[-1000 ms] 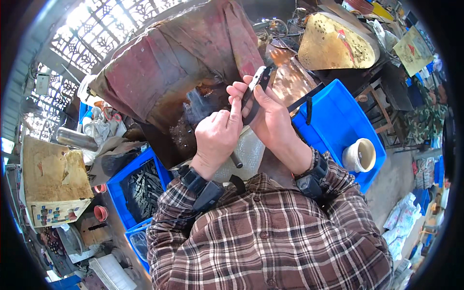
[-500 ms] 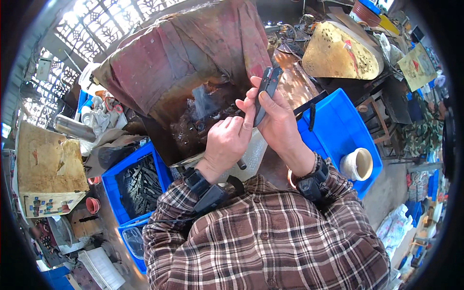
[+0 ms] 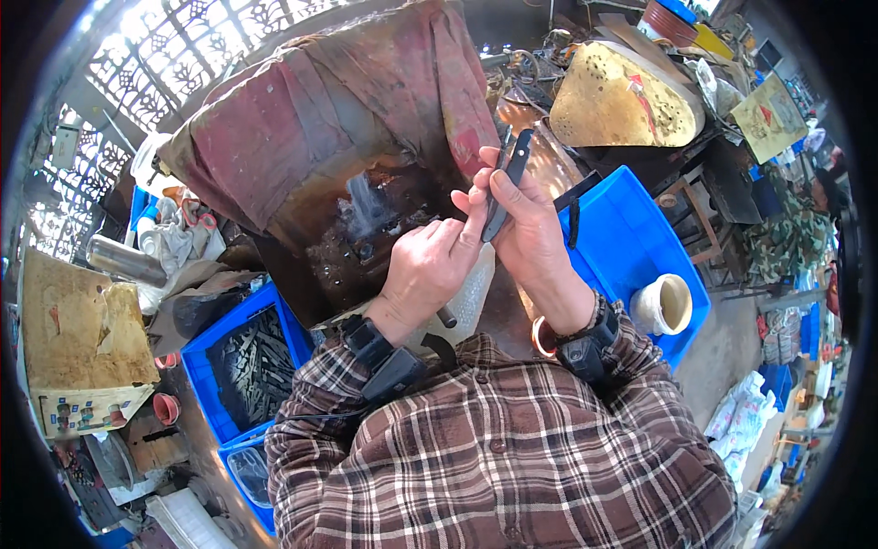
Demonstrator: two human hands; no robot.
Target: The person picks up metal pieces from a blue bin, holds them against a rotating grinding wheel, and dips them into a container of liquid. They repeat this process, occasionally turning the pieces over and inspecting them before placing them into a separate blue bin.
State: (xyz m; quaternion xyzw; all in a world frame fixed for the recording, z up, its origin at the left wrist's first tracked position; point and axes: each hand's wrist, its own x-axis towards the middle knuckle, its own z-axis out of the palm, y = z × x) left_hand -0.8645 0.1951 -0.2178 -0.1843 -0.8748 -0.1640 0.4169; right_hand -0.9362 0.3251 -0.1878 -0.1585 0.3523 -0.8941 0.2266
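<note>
Slip is the first trouble I watch for from my remote seat. The black tool [image 3: 519, 160], possibly a folding knife, is held up off the right side of the sooty box [image 3: 297, 284], tilted, its upper end parted into two arms. My right hand [image 3: 532, 245] has its grip pinching the tool between thumb and fingers. My left hand [image 3: 422, 272] sets a fingertip against the lower part; whether that grip pinches too, I cannot tell. If the arms swing together, or an edge there is sharp, those fingertips could be nipped or cut. If the thumb loosens, the tool could drop onto the clear sheet [image 3: 474, 285] just right of the box, or into the box itself.

As for containers, the sooty box, with a red cloth [image 3: 293, 137] draped over it, holds dark crumbs and a pale streak that I cannot sort into smoke or light. Left of the box, a blue bin [image 3: 293, 320] holds a heap of dark strips [image 3: 251, 366]; a smaller blue tub [image 3: 240, 440], farther below the box, has something clear in it. Well right of the box, a large blue tray [image 3: 631, 229] carries a cream pot [image 3: 647, 309], whose contents I cannot make out.
</note>
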